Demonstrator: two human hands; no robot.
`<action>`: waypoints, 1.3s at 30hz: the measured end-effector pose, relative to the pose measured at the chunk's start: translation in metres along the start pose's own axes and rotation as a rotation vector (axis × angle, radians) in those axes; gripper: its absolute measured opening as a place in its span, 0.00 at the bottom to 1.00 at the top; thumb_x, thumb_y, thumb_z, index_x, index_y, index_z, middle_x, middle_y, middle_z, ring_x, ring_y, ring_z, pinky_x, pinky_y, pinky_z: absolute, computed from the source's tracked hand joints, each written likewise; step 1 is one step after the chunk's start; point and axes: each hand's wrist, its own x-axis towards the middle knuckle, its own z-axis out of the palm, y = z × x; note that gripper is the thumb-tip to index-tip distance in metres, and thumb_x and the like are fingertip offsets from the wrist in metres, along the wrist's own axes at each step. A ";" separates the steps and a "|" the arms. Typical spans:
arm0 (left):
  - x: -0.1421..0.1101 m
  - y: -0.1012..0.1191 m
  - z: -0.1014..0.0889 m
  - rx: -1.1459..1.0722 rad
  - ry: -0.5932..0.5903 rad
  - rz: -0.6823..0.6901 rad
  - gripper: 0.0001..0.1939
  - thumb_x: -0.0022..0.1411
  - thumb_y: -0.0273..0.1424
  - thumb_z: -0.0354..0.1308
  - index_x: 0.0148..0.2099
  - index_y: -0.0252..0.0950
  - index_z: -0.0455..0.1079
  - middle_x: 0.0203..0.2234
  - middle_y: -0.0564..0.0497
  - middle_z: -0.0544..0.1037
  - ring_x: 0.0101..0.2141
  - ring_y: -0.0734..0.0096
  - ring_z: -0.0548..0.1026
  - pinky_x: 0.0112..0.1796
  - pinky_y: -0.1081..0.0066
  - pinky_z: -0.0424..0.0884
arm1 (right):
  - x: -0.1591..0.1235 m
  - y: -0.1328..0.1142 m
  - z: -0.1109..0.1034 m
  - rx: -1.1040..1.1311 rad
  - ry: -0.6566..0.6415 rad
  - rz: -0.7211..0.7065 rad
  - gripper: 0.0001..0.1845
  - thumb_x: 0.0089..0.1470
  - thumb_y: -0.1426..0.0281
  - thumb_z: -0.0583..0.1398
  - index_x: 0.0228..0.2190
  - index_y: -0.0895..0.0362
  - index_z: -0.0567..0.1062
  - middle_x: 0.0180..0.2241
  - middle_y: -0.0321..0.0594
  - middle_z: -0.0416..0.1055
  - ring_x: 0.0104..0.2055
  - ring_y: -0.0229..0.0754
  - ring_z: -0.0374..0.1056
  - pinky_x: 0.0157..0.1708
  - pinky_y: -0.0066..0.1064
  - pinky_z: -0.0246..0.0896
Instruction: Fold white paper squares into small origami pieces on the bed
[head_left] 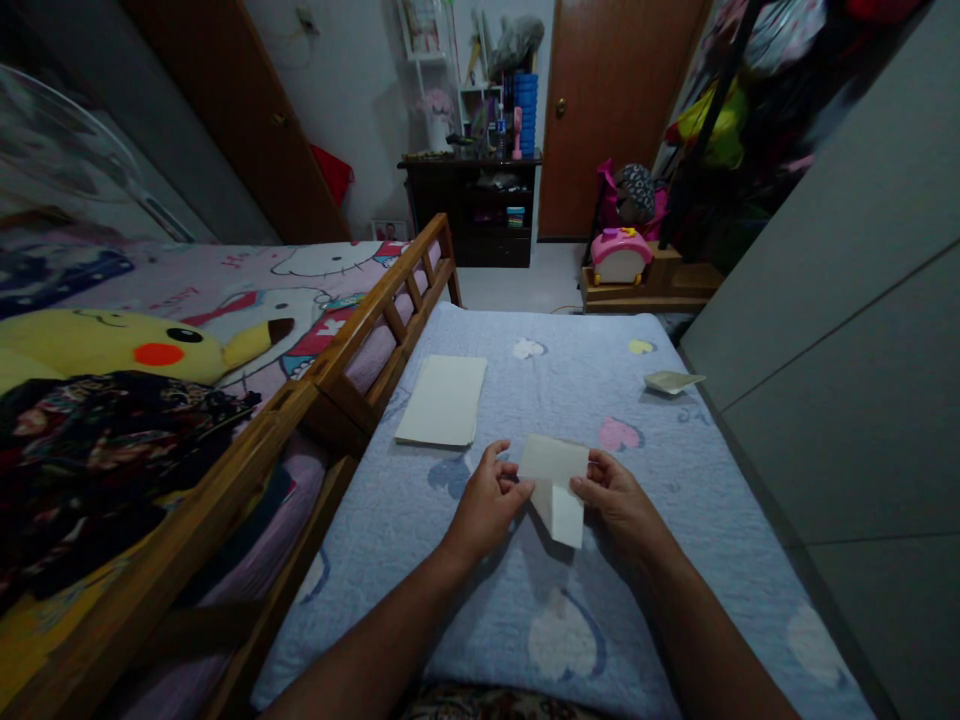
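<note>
Between my hands is a folded sheet of white paper (555,462), held a little above the blue bedspread. Its upper part is a flat rectangle, and a narrower folded flap hangs below toward me. My left hand (491,505) pinches the left edge with thumb and fingers. On the opposite edge, my right hand (619,500) grips with the thumb on top and fingers behind. A stack of white paper (444,400) lies to the left, beyond my left hand. Farther right rests a small folded paper piece (673,381).
The blue bedspread (525,370) with heart prints covers the surface before me. A wooden bed rail (360,350) runs along the left, with a yellow plush toy (180,345) behind it. Pale cabinet panels (847,380) border the right. A dark cabinet (472,215) stands beyond the far end.
</note>
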 end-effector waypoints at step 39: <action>0.040 0.017 -0.004 0.330 -0.194 0.105 0.04 0.52 0.28 0.58 0.26 0.35 0.71 0.20 0.53 0.72 0.23 0.73 0.68 0.26 0.74 0.61 | 0.025 -0.025 0.002 -1.250 -0.082 -0.793 0.10 0.54 0.79 0.57 0.33 0.55 0.75 0.34 0.41 0.71 0.38 0.44 0.63 0.38 0.34 0.56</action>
